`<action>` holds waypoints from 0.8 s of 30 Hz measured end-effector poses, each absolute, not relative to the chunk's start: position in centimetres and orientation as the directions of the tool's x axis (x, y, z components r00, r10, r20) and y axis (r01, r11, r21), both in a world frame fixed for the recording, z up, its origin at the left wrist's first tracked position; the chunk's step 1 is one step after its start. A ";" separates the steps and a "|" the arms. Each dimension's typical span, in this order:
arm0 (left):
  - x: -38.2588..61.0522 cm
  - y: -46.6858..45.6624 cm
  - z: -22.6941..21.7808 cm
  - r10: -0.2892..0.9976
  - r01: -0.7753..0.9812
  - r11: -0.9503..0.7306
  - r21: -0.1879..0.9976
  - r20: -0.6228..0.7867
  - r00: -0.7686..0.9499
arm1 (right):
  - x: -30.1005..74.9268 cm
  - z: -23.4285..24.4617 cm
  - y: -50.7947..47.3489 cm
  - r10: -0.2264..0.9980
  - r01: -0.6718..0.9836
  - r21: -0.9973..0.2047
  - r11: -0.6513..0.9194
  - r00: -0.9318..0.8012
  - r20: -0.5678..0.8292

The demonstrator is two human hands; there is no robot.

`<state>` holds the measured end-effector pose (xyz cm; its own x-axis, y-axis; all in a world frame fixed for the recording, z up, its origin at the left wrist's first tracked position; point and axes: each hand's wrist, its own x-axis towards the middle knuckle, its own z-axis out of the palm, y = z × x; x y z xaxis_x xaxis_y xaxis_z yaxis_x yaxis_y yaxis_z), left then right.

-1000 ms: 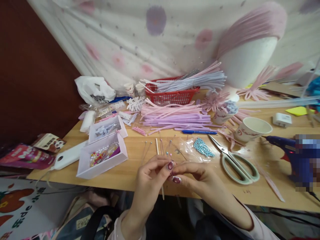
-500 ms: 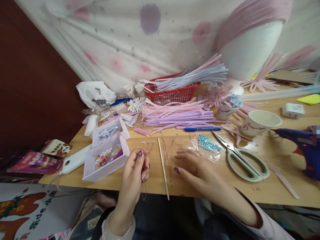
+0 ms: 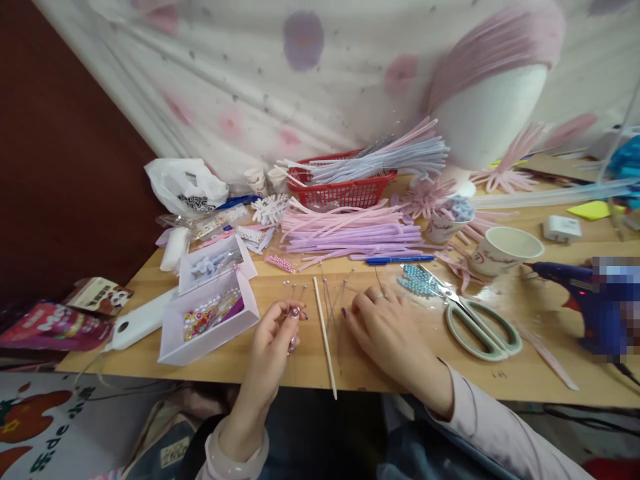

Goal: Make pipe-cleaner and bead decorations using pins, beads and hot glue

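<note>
My left hand [image 3: 276,339] hovers over the front edge of the wooden table [image 3: 390,373], thumb and fingers pinched on a thin bead-tipped wire pin. More such bead-tipped wire pins [image 3: 295,288] lie just beyond it. My right hand [image 3: 387,327] rests palm down on the table, fingers spread over the loose pins [image 3: 343,287] beside a thin wooden stick [image 3: 325,337]. A clear bag of blue beads [image 3: 417,281] lies right of that hand.
Green-handled scissors [image 3: 475,320] lie to the right, with a paper cup [image 3: 505,250] and blue glue gun [image 3: 580,287] beyond. White bead boxes [image 3: 210,320] stand left. Pink and purple pipe cleaners [image 3: 350,233], a blue pen [image 3: 400,259] and a red basket [image 3: 345,187] fill the back.
My hands were together handling a pin, then parted. The left keeps a pinched pin; the right went down flat onto the loose pins and slid slightly forward.
</note>
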<state>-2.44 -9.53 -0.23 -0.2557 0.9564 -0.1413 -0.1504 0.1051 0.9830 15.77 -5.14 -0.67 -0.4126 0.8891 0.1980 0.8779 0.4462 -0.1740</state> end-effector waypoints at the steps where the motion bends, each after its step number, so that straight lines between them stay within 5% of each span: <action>1: -2.5 -9.7 -0.3 0.955 -0.175 0.102 0.979 -0.146 -0.258 | 15.1 -0.5 -5.1 0.879 0.881 -0.109 0.461 -0.437 0.190; 6: -2.8 -10.6 -0.3 0.966 -0.249 0.106 0.963 -0.159 -0.205 | 12.7 0.1 -4.9 0.837 0.838 0.119 0.532 -0.542 0.072; 11: -3.7 -11.3 0.3 0.983 -0.315 0.089 0.945 -0.135 -0.126 | 13.0 1.8 -3.4 0.789 0.779 0.133 0.613 -0.612 -0.058; 14: -4.2 -11.8 0.6 0.984 -0.346 0.079 0.935 -0.129 -0.125 | 13.9 4.1 -1.9 0.848 0.861 0.000 0.508 -0.501 -0.175; 18: -4.7 -12.2 0.8 0.982 -0.386 0.076 0.919 -0.136 -0.130 | 15.0 7.0 0.4 0.775 0.900 -0.411 0.144 -0.361 -0.519; 24: -4.8 -12.2 0.7 0.982 -0.440 0.101 0.892 -0.161 -0.099 | 17.1 8.9 2.9 0.702 0.837 -0.547 -0.003 -0.388 -0.598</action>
